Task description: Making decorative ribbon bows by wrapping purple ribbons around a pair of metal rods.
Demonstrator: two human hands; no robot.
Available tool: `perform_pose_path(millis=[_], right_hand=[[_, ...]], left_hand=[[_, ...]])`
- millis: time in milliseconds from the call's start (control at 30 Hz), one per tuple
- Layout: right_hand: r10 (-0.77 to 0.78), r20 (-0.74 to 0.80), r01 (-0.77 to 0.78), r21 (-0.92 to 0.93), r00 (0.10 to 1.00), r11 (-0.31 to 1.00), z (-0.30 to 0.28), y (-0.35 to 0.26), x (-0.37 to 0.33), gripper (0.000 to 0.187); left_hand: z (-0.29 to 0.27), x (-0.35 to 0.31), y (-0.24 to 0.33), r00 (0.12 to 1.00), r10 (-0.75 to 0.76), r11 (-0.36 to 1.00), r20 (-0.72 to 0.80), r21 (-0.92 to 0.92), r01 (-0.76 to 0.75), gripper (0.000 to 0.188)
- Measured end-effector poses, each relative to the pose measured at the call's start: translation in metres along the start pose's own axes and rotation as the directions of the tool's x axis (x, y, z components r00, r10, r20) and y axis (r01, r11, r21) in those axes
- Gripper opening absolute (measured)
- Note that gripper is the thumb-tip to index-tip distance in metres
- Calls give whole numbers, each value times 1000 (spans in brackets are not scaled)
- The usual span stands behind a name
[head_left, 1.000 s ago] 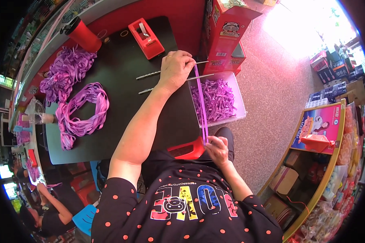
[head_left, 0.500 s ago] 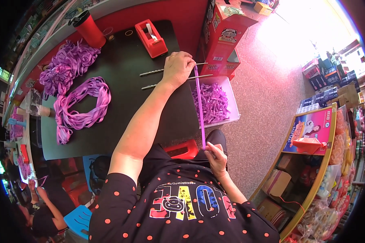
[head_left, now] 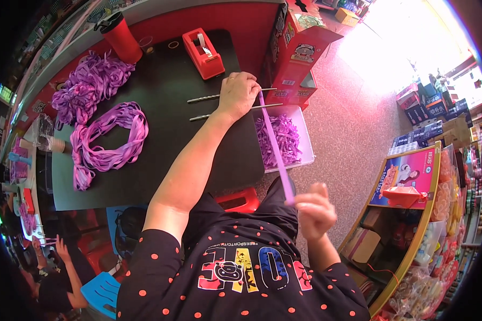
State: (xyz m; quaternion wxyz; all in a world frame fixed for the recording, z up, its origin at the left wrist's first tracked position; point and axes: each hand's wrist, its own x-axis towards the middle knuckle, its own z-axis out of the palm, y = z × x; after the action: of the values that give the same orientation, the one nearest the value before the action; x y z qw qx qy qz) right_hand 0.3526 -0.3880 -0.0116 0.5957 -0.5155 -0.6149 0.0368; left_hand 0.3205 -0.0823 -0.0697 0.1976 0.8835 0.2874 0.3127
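A flat purple ribbon [head_left: 276, 143] stretches straight between my two hands, past the table's right edge. My left hand [head_left: 239, 96] is closed on its far end, beside two thin metal rods [head_left: 204, 98] that lie on the table and stick out past its edge. My right hand [head_left: 315, 211], blurred by motion above my right thigh, has its curled fingertips at the ribbon's near end. Below the ribbon, a white tub [head_left: 307, 144] holds many short purple ribbon pieces [head_left: 284, 136]. On the table's left lie a looped purple ribbon hank [head_left: 136, 131] and a tangled purple ribbon heap [head_left: 88, 88].
A red tape dispenser [head_left: 204, 56] and a red tumbler [head_left: 122, 38] stand on the black table [head_left: 160, 80]. Red cartons [head_left: 297, 51] are beyond the tub. A display shelf [head_left: 412, 214] is at the right. Another person's hand [head_left: 62, 249] shows at lower left.
My right hand has moved right and slightly nearer to me, and the ribbon's near end has swung right with it. My left hand stays by the rods.
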Motion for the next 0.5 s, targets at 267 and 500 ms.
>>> perform_pose_path(millis=[267, 500], right_hand=[[111, 62, -127, 412, 992, 902, 14, 41, 200, 48], [291, 228, -364, 427, 929, 828, 53, 189, 306, 58]], left_hand=[[-3, 0, -3, 1000, 13, 999, -16, 31, -13, 14], [-5, -2, 4, 998, 56, 997, -11, -49, -56, 16]])
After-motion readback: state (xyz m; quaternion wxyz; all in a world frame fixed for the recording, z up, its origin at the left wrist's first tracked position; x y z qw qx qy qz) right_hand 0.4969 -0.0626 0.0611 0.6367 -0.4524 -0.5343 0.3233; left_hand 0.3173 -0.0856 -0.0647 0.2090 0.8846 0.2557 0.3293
